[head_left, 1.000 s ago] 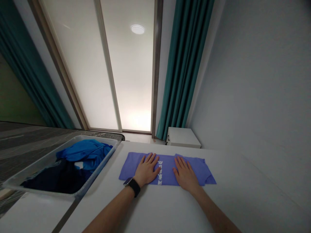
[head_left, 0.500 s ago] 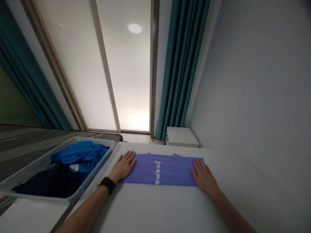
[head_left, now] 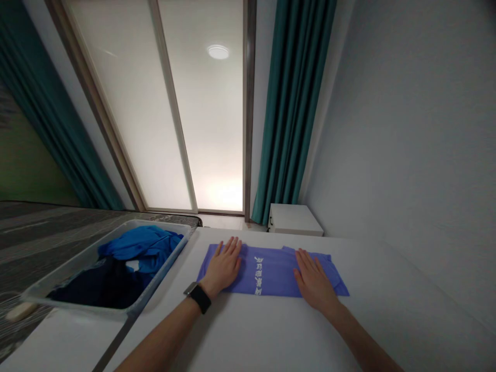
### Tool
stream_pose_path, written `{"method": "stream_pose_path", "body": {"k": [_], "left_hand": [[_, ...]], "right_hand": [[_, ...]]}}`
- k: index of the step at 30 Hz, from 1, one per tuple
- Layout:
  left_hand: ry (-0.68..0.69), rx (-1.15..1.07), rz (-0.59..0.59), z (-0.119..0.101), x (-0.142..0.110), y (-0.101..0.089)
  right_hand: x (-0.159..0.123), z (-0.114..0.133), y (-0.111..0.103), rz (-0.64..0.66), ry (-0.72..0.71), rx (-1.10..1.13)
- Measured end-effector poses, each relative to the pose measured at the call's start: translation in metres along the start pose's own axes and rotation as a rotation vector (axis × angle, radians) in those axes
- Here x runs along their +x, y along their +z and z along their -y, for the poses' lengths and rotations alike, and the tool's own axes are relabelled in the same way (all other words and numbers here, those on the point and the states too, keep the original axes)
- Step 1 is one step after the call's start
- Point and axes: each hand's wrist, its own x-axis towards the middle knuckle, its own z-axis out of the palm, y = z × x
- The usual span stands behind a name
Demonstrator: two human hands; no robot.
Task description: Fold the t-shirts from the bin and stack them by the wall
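Observation:
A purple T-shirt (head_left: 277, 274) lies folded into a wide flat strip on the white table (head_left: 256, 330). White characters run down its middle. My left hand (head_left: 221, 264), with a dark watch (head_left: 198, 296) on the wrist, lies flat across the shirt's left part, fingers stretched out. Toward the shirt's right end, my right hand (head_left: 314, 279) rests flat on the cloth, palm down. Neither hand grips the fabric. Parts of the shirt under both palms are hidden.
To the left stands a translucent plastic bin (head_left: 127, 311) holding a bright blue garment (head_left: 143, 245) and dark clothing (head_left: 98, 284). A white cabinet (head_left: 296, 219) is beyond the table's far edge, below a teal curtain (head_left: 298, 113). A grey wall (head_left: 411, 155) borders the right.
Both hands first slid outward to the shirt's two ends, then moved partway back toward its middle. The shirt stays flat in about the same place; the view shifts slightly.

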Motion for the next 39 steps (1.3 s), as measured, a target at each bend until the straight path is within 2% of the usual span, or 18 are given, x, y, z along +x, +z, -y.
{"method": "stream_pose_path", "body": {"k": [2, 4, 7, 9, 12, 14, 16, 19, 21, 24, 26, 30, 34, 36, 39], "left_hand": [[0.119, -0.046, -0.01, -0.027, 0.005, 0.004], [0.164, -0.092, 0.028, -0.045, 0.009, 0.012], [0.156, -0.139, 0.062, -0.053, 0.007, 0.02], [0.141, -0.151, 0.042, -0.046, 0.001, 0.019], [0.093, -0.13, -0.006, -0.024, -0.016, 0.007], [-0.01, -0.097, -0.038, -0.003, -0.03, -0.004], [-0.172, -0.058, -0.064, 0.02, -0.044, -0.01], [-0.337, -0.066, -0.099, 0.051, -0.061, -0.011], [-0.401, -0.188, -0.127, 0.063, -0.068, -0.007], [-0.487, -0.494, -0.17, 0.071, -0.07, -0.001], [-0.487, -0.638, -0.193, 0.071, -0.069, 0.001], [-0.446, -0.787, -0.197, 0.072, -0.068, 0.001], [-0.486, -0.953, -0.189, 0.079, -0.069, 0.0], [-0.512, -0.962, -0.205, 0.082, -0.07, -0.002], [-0.501, -0.757, -0.309, 0.078, -0.072, -0.005]], "right_hand": [[0.004, 0.03, -0.007, -0.004, -0.125, 0.067], [0.009, 0.054, -0.01, 0.01, -0.196, 0.099], [0.013, 0.074, -0.007, 0.046, -0.209, 0.117], [0.014, 0.077, -0.003, 0.07, -0.202, 0.123], [0.014, 0.075, 0.002, 0.101, -0.192, 0.116], [0.014, 0.074, 0.003, 0.122, -0.185, 0.105], [0.014, 0.073, 0.004, 0.136, -0.181, 0.099], [0.015, 0.073, 0.006, 0.151, -0.181, 0.084], [0.015, 0.073, 0.008, 0.151, -0.187, 0.074], [0.015, 0.073, 0.008, 0.137, -0.192, 0.071], [0.015, 0.073, 0.008, 0.134, -0.193, 0.065], [0.014, 0.072, 0.007, 0.125, -0.198, 0.057], [0.014, 0.071, 0.011, 0.108, -0.201, 0.07], [0.014, 0.069, 0.014, 0.099, -0.204, 0.076], [0.014, 0.068, 0.017, 0.099, -0.204, 0.078]]}}
